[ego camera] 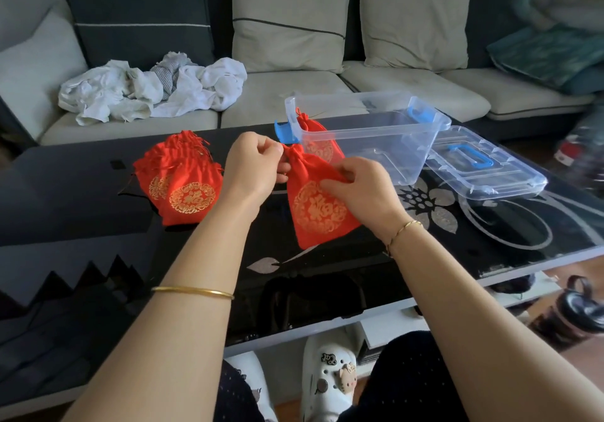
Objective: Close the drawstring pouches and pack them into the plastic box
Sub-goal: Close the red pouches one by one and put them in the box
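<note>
A red drawstring pouch [318,207] with a gold emblem lies between my hands over the black table. My left hand [253,166] pinches its gathered neck and string at the top. My right hand [361,186] grips the pouch's upper right side. A pile of several red pouches [181,178] lies to the left. One more red pouch [318,140] sits at the left end of the clear plastic box [376,134], seen partly through its wall. The box is tilted and has blue latches.
The box's clear lid [487,168] with a blue handle lies on the table to the right. The glass table's near edge [457,286] runs below my arms. A sofa with crumpled white cloth [153,89] stands behind the table.
</note>
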`<action>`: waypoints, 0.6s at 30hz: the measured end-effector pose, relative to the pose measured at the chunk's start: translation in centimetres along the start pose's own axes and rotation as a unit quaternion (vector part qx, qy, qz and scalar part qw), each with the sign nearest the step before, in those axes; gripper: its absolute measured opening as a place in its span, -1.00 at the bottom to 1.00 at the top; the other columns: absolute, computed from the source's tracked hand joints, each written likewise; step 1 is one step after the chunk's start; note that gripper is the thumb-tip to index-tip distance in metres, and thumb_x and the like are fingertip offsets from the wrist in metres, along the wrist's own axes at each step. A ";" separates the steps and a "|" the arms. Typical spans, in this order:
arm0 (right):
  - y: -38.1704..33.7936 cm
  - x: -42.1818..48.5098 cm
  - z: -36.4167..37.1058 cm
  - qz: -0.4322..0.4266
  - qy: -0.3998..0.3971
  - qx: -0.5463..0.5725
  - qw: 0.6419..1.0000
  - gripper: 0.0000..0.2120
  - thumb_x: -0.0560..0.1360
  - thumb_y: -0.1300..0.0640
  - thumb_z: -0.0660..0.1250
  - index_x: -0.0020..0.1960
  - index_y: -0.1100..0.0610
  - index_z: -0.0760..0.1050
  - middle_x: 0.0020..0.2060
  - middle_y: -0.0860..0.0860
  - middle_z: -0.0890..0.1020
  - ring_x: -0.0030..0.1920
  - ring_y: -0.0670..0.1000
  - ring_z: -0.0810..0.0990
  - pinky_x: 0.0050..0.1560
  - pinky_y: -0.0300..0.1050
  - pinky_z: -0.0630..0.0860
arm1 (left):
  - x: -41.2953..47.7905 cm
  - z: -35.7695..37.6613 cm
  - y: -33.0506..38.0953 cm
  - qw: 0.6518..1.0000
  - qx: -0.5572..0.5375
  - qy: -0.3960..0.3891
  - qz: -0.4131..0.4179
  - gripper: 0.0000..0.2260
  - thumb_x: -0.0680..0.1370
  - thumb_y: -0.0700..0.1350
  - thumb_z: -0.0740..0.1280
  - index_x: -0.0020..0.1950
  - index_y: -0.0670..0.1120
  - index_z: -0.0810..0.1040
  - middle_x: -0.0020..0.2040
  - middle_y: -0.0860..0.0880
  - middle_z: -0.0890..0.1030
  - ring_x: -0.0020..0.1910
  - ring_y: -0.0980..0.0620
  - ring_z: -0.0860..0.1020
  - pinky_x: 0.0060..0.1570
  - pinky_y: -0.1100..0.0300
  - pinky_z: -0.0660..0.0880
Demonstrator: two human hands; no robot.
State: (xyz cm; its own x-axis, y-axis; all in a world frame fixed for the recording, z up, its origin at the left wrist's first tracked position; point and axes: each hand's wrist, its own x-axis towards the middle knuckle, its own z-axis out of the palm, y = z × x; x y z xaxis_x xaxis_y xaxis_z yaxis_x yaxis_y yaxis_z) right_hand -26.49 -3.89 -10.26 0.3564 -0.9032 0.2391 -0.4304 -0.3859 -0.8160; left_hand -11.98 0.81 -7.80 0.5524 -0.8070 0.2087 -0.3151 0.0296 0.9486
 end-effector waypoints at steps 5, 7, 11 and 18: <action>-2.1 4.2 -3.5 0.015 0.080 -0.006 0.997 -0.88 0.47 0.20 0.35 -0.01 0.18 0.60 -0.22 0.01 0.59 -0.14 0.03 0.61 -0.11 -0.07 0.58 | 3.2 0.7 1.7 0.999 -0.026 0.016 -0.023 -0.90 0.59 -0.22 0.17 0.04 -0.19 0.45 -0.18 -0.04 0.52 -0.26 0.07 0.57 -0.21 0.20 0.58; -2.8 7.9 -4.6 0.018 0.113 0.014 0.993 -0.94 0.43 0.24 0.35 -0.12 0.19 0.59 -0.34 0.02 0.54 -0.20 0.04 0.56 -0.13 -0.05 0.54 | 4.7 1.2 2.3 1.000 -0.006 0.011 -0.024 -0.91 0.58 -0.24 0.16 0.00 -0.18 0.45 -0.17 -0.03 0.51 -0.28 0.09 0.56 -0.19 0.16 0.57; -3.3 15.9 -4.5 0.043 0.123 -0.026 0.991 -0.83 0.41 0.25 0.35 -0.03 0.26 0.61 -0.24 0.11 0.58 -0.12 0.11 0.59 0.01 -0.01 0.58 | 7.3 2.1 2.8 0.999 0.013 0.006 -0.040 -0.88 0.56 -0.26 0.17 -0.13 -0.08 0.42 -0.20 0.00 0.51 -0.26 0.09 0.52 -0.13 0.13 0.57; -3.0 18.9 -1.1 0.111 -0.221 -0.354 0.902 -0.55 0.50 0.03 0.35 0.29 0.26 0.46 0.14 0.16 0.57 0.12 0.08 0.54 0.10 -0.15 0.49 | 9.6 2.3 1.0 0.998 0.034 -0.006 -0.051 -0.79 0.56 -0.29 0.19 -0.25 -0.07 0.41 -0.27 -0.04 0.49 -0.18 -0.04 0.50 -0.09 0.04 0.56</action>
State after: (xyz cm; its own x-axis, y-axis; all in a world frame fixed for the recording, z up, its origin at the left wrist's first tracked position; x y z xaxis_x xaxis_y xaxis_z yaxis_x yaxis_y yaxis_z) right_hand -19.35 -20.02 -2.66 0.4250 -0.8703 -0.2491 -0.8976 -0.3697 -0.2399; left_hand -8.74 -8.23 -5.40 0.5750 -0.8109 0.1087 -0.3097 -0.0927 0.9463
